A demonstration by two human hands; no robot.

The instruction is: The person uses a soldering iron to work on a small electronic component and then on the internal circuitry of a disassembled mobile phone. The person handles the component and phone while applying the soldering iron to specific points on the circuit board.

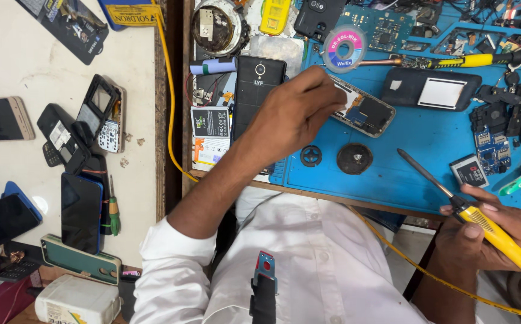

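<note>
Seen from the head camera, the left hand point(293, 114) reaches up from the lower centre of the frame toward the upper middle, its forearm bare below a rolled white sleeve point(173, 258), the wrist bent slightly so the knuckles face the camera. Its fingers are curled together and pinch down at the near end of an opened phone frame point(365, 111) that lies tilted on the blue work mat point(404, 174), just right of centre; whether something small is held between the fingertips cannot be told, since the back of the hand hides them. Just left of that hand, a black phone back point(259, 90) lies upright on the mat's edge. The right hand point(488, 231) sits low at the right edge of the frame, off the mat's near edge, fingers wrapped firmly around the yellow handle of a soldering iron point(482, 219); the thumb lies along the top of the handle. The iron's dark metal tip points up and left, over the mat and well apart from the phone frame. Its yellow cord point(404, 258) trails down across the lower right. Two dark round parts point(354, 158) rest on the mat between the hands.
</note>
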